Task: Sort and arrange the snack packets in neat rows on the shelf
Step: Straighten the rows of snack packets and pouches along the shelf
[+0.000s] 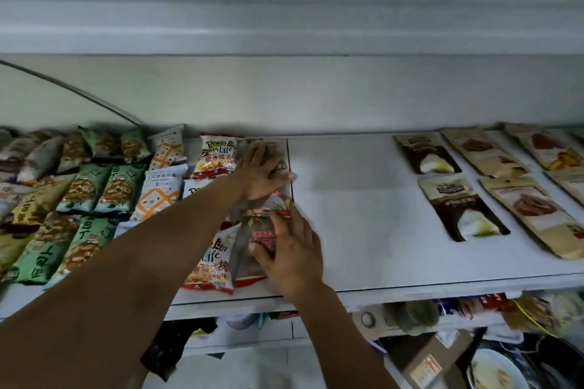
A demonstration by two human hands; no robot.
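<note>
Snack packets lie in rows on a white shelf (357, 215). My left hand (262, 172) rests flat, fingers straight, on a clear red-labelled packet (278, 199) at the back of the middle column. Closer to the front, my right hand (292, 257) presses with straight fingers on a second clear red-labelled packet (252, 265). Red and white Life packets (216, 156) lie just left of them, one at the front (210, 271). Green packets (83, 189) and white packets with an orange cross (159, 196) fill the left side.
Brown and dark pouches (458, 208) lie in slanted rows at the right, with tan pouches (531, 215) beyond them. A bare stretch of shelf separates them from my hands. A lower shelf and a cardboard box (429, 357) with clutter sit below the front edge.
</note>
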